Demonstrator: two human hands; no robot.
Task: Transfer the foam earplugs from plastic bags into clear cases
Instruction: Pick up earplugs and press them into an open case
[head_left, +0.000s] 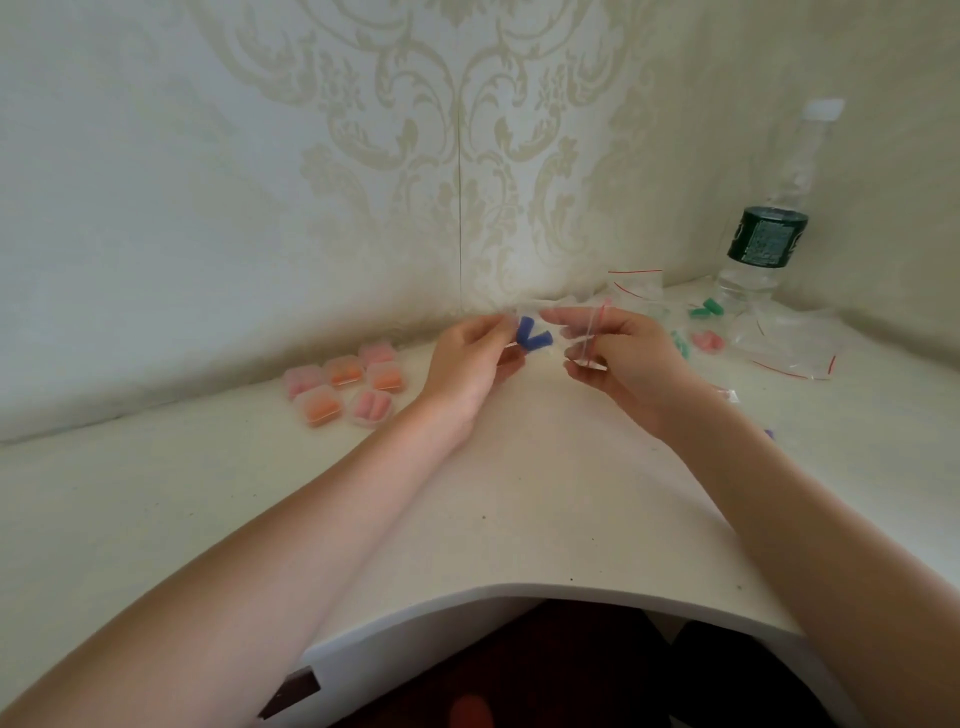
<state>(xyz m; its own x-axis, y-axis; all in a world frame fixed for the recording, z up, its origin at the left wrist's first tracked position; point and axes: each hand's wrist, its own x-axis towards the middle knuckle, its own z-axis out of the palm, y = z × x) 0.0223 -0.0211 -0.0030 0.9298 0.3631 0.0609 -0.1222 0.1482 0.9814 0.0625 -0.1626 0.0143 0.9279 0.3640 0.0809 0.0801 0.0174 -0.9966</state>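
Both my hands hold one small clear plastic bag (556, 332) above the white table, near the back corner. My left hand (467, 358) pinches its left end, where two blue foam earplugs (531, 335) sit inside. My right hand (623, 353) pinches the bag's red-striped mouth. Several clear cases (345, 387) filled with pink and orange earplugs lie in a cluster on the table to the left of my left hand. More bags with green earplugs (706, 309) and pink earplugs (707, 342) lie to the right.
A water bottle (763, 244) with a dark green label stands at the back right by the wall. Empty clear bags (784, 343) with red strips lie around it. The table's (519, 519) curved front edge runs below my forearms. Patterned walls meet in a corner behind.
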